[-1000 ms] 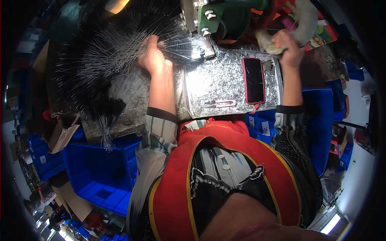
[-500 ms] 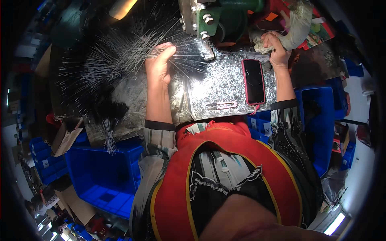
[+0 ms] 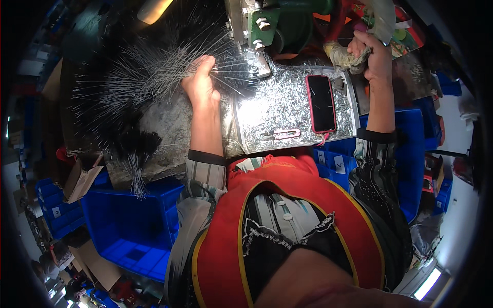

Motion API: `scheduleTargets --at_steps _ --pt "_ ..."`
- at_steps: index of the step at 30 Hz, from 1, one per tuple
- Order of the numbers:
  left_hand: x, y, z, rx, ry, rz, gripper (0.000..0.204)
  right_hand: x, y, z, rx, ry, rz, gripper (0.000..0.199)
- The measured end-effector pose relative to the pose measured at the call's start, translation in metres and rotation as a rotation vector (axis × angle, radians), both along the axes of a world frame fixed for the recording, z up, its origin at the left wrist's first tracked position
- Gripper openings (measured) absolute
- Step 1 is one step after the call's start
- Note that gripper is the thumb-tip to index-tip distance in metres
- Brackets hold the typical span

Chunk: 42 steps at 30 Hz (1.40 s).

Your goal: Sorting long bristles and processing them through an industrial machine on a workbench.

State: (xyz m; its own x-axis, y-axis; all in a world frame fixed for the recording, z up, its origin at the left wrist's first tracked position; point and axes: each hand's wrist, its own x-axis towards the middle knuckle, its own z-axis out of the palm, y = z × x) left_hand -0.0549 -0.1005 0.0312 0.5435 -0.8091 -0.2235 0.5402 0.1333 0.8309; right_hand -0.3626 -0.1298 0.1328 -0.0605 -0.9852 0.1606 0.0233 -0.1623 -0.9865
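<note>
My left hand point(image 3: 201, 82) is closed on a fan of thin metal wires point(image 3: 154, 66) that spread out to the left over a dark bench. Their near ends point toward the green machine point(image 3: 280, 23) at the top centre. My right hand point(image 3: 371, 54) is raised at the upper right and grips a handle wrapped in dirty cloth point(image 3: 343, 55). Between my hands lies a shiny metal tray point(image 3: 272, 110) full of small metal bits, with a dark phone in a red case point(image 3: 321, 102) on it.
A pink clip-like tool point(image 3: 285, 134) lies at the tray's near edge. A bundle of black-tipped wires point(image 3: 134, 149) hangs off the bench on the left. Blue plastic bins point(image 3: 128, 226) stand below left and at the right point(image 3: 411, 154). A cardboard box point(image 3: 79, 177) sits far left.
My left hand has moved up and right along the wires toward the machine. My right hand shifted slightly on the cloth-wrapped handle.
</note>
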Motion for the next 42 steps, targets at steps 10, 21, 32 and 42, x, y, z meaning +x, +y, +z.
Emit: scheduleTargets --at_steps 10,21,32,42 --pt "0.004 -0.004 -0.003 -0.006 -0.033 -0.018 0.02 -0.005 -0.003 0.002 0.012 -0.038 0.042 0.023" --pt "0.01 -0.001 0.004 0.045 -0.225 -0.202 0.018 0.003 -0.009 -0.062 -0.377 -0.108 0.074 0.018" --pt "0.014 -0.004 -0.012 -0.044 0.146 -0.117 0.019 0.004 0.003 -0.01 -0.01 -0.07 0.014 0.032" --pt "0.017 -0.002 -0.012 0.004 0.136 -0.123 0.017 -0.007 -0.005 -0.02 -0.071 -0.104 0.102 0.022"
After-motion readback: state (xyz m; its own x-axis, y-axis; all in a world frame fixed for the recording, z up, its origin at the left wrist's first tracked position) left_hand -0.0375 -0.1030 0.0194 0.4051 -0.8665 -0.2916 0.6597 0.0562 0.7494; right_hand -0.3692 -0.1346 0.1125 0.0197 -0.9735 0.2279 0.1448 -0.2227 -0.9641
